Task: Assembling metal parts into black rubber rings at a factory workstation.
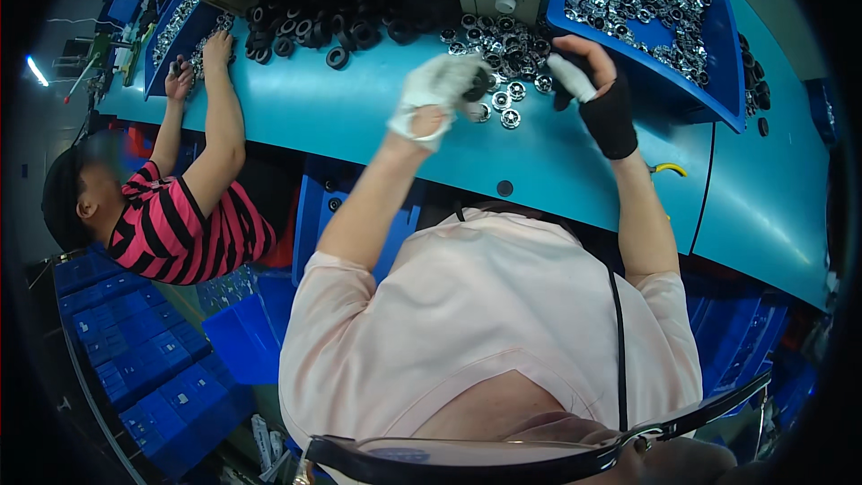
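Item: small black ring (478, 83), held in closed fingers of white-gloved left hand (437, 90) just left of silver-ring pile (503, 45) on blue bench (296, 108); right hand (588, 76) nearer pile, grip unclear; axis n/a.

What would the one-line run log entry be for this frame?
left hand: white glove, holds black ring | right hand: over metal rings | blue bin: metal parts | co-worker's arm: at left
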Demonstrator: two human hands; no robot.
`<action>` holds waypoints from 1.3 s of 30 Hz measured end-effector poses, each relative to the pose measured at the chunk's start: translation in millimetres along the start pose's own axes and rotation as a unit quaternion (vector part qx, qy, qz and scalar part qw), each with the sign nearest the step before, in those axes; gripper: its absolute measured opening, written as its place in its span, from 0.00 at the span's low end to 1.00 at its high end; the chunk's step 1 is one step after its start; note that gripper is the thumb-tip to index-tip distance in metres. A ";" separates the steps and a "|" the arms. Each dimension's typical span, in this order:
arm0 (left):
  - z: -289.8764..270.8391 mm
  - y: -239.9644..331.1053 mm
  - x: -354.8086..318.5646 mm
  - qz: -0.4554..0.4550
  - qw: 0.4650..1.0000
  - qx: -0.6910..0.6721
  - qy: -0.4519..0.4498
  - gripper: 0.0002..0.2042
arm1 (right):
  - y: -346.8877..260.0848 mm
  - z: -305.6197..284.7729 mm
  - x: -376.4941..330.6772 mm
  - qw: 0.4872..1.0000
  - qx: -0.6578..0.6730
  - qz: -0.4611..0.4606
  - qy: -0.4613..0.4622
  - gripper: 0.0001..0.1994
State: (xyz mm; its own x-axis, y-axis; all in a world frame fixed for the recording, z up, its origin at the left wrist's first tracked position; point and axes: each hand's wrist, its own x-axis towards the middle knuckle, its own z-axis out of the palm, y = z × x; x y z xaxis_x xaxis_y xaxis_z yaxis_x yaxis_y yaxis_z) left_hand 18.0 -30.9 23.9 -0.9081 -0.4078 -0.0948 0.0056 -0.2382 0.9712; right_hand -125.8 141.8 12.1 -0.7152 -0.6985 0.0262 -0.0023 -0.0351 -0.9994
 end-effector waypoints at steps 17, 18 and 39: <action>-119.5 59.6 -76.2 -0.249 0.918 0.307 -0.036 0.14 | 16.1 37.6 -23.1 0.845 -0.507 -0.090 -0.145 0.17; -117.7 62.2 -56.6 -0.192 0.943 0.271 -0.036 0.13 | 15.4 35.6 -22.9 0.842 -0.511 -0.087 -0.147 0.16; -115.0 -15.6 364.2 0.048 0.503 0.861 -0.051 0.15 | 13.8 14.4 -17.9 0.912 -0.360 -0.107 -0.167 0.17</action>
State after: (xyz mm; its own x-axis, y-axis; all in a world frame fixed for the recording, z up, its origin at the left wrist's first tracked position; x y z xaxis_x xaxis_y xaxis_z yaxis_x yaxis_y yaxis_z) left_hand -264.7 -277.1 -50.9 -0.9555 -0.2760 -0.1041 -0.2394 0.9317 -0.2732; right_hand -102.9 143.5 -1.8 -0.3919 -0.9137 0.1074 -0.6604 0.1981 -0.7243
